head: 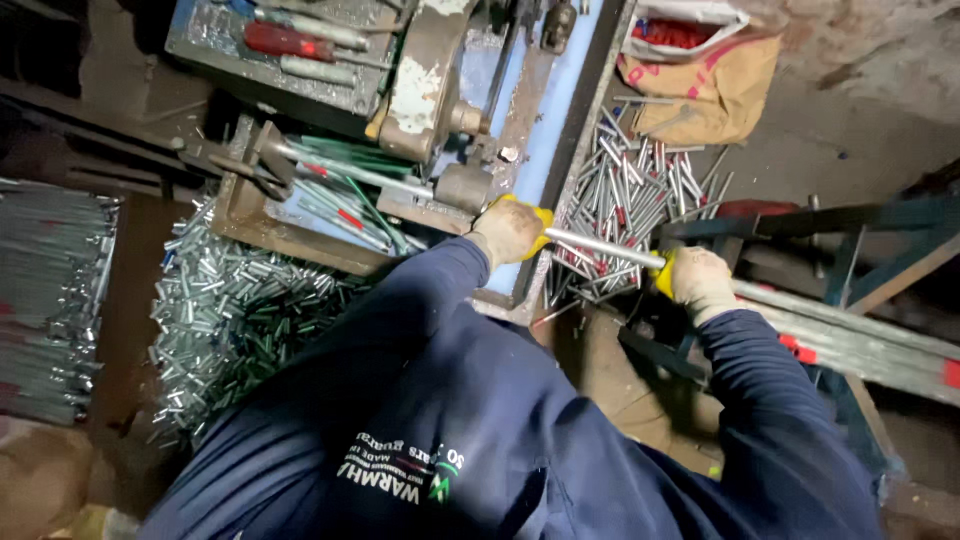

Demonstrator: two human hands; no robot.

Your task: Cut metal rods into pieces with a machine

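Both my hands wear dirty work gloves with yellow fingers. My left hand [510, 232] grips one end of a thin shiny metal tube [603, 246] close to the rusty cutting machine [432, 75]. My right hand [693, 280] holds the same tube at its other end. The tube runs level between the two hands, above the metal frame edge [556, 195]. My dark blue sleeves fill the lower part of the view.
A heap of short cut tube pieces [230, 310] lies at the left. Longer cut tubes [630, 195] are piled on the floor at the right, below a tan sack [710, 85]. Bundled long tubes [45, 300] lie far left, more [850, 340] at right.
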